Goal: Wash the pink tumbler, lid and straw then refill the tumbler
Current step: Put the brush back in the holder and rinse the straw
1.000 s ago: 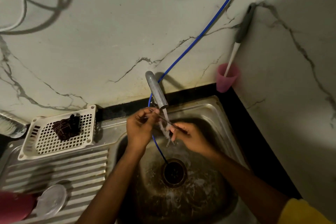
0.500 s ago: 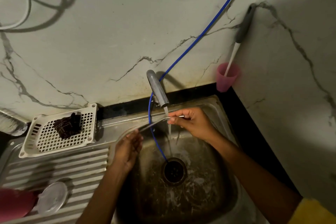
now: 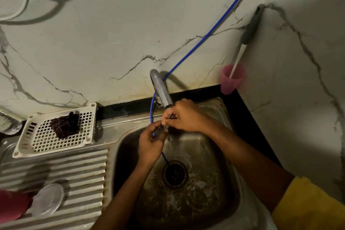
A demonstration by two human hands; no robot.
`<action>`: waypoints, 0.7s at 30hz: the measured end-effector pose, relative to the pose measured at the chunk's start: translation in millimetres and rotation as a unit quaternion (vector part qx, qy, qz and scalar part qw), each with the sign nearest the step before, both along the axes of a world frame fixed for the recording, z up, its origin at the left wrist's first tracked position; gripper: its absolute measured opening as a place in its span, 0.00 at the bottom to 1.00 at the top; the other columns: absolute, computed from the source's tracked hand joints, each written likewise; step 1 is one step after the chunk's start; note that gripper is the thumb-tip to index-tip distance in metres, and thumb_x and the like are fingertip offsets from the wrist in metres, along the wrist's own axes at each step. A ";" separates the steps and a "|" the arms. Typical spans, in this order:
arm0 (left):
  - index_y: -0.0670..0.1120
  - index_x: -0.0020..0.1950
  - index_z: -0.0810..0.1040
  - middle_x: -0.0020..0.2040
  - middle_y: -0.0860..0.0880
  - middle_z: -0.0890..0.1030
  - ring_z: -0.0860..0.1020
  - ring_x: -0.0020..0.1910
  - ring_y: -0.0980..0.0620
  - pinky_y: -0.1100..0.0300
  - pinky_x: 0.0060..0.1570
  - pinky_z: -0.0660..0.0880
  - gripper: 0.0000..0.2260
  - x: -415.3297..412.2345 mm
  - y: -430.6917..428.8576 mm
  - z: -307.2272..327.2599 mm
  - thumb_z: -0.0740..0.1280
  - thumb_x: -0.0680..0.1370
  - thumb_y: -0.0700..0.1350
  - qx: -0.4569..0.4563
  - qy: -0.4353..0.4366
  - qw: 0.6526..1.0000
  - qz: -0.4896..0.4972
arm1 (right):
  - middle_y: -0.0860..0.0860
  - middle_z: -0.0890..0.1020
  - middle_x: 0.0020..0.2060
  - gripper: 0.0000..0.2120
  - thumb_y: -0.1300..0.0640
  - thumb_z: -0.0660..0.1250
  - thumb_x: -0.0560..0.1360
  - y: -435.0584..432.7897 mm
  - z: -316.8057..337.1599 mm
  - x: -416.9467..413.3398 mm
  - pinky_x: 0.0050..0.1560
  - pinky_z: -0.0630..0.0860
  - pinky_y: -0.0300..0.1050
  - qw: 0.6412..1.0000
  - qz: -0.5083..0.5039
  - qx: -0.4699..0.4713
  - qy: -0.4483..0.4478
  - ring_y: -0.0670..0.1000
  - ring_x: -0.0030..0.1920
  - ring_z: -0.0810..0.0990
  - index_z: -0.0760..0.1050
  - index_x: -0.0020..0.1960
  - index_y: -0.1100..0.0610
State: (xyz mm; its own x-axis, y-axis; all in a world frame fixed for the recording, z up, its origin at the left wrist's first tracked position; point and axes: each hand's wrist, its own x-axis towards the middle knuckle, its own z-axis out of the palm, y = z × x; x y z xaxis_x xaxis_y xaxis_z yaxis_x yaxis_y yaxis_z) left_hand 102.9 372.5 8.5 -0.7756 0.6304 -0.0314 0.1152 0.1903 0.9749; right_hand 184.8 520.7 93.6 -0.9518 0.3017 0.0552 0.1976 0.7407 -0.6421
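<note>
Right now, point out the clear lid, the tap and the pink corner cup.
clear lid (image 3: 47,199): head view, centre of its disc.
tap (image 3: 161,89): head view, middle of the spout.
pink cup (image 3: 230,83): head view, its side wall.

You see a dim frame: light falls on the white marble wall (image 3: 112,43), lower left blurs, edges bow, right side darkens.

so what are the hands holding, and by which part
A thin straw, pinched by the right hand and left hand under the tap; which part cannot be told.
</note>
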 end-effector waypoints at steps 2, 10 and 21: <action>0.53 0.55 0.83 0.51 0.54 0.86 0.83 0.52 0.56 0.57 0.54 0.80 0.11 4.9 3.7 4.0 0.71 0.79 0.38 0.017 0.044 0.998 -0.039 | 0.44 0.86 0.40 0.04 0.55 0.75 0.74 5.3 6.0 4.7 0.49 0.79 0.38 1.000 -0.009 -0.019 0.007 0.38 0.40 0.82 0.86 0.48 0.50; 0.51 0.55 0.84 0.48 0.54 0.86 0.84 0.50 0.58 0.60 0.54 0.81 0.10 7.5 16.4 16.2 0.71 0.78 0.38 0.009 0.067 0.990 -0.124 | 0.55 0.87 0.37 0.05 0.67 0.74 0.73 52.9 9.9 41.3 0.44 0.83 0.43 0.954 -0.104 -0.267 0.092 0.53 0.38 0.87 0.83 0.45 0.58; 0.49 0.53 0.86 0.46 0.54 0.84 0.82 0.46 0.60 0.62 0.48 0.79 0.06 -5.4 8.3 12.9 0.72 0.78 0.41 -0.055 0.135 0.981 -0.129 | 0.45 0.86 0.35 0.10 0.64 0.76 0.71 100.8 -51.1 50.9 0.47 0.80 0.43 0.968 -0.206 -0.146 0.005 0.43 0.38 0.83 0.83 0.38 0.49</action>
State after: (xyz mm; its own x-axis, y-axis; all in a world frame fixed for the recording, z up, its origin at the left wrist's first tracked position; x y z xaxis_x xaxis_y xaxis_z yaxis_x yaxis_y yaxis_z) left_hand 97.4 380.8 21.4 -0.5794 0.8116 0.0748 0.4251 0.2226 0.8774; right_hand 235.7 621.5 42.6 -0.7476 0.6593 -0.0804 0.4292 0.3871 -0.8160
